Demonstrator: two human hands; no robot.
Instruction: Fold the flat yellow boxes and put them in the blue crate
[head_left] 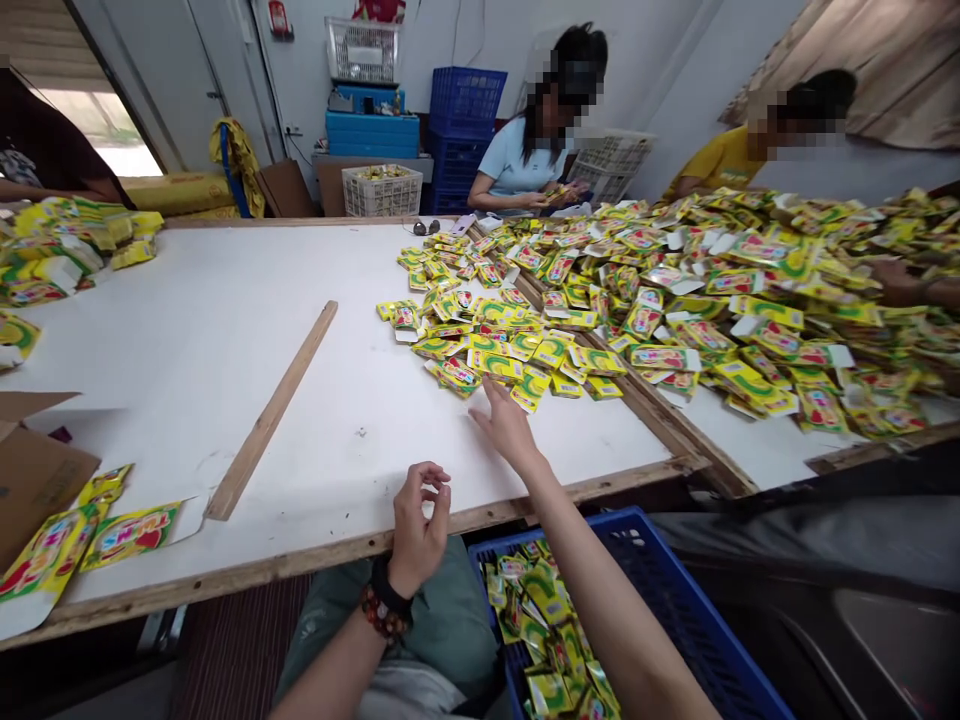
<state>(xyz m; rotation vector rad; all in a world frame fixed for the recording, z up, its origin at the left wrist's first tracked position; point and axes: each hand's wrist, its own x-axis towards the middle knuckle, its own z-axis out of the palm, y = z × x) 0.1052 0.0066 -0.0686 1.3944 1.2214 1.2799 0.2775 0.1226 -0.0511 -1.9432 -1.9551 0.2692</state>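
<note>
My right hand [510, 430] reaches over the white table to the near edge of a pile of small yellow-and-green printed boxes [495, 365]. Its fingers are stretched out and the thumb stands apart, with nothing held. My left hand [422, 520] is above the table's front edge, fingers loosely curled and thumb apart; I see nothing in it. A beaded bracelet and a dark band circle the left wrist. Below my right forearm stands a blue plastic crate [652, 560], holding many more of these boxes.
A wooden strip [274, 410] lies across the white table [187, 330]. Wooden rails divide off a larger heap of boxes [750, 300] on the right. At left are a cardboard carton [37, 480], flattened printed packs [131, 535] and another heap [60, 250]. Several people sit around.
</note>
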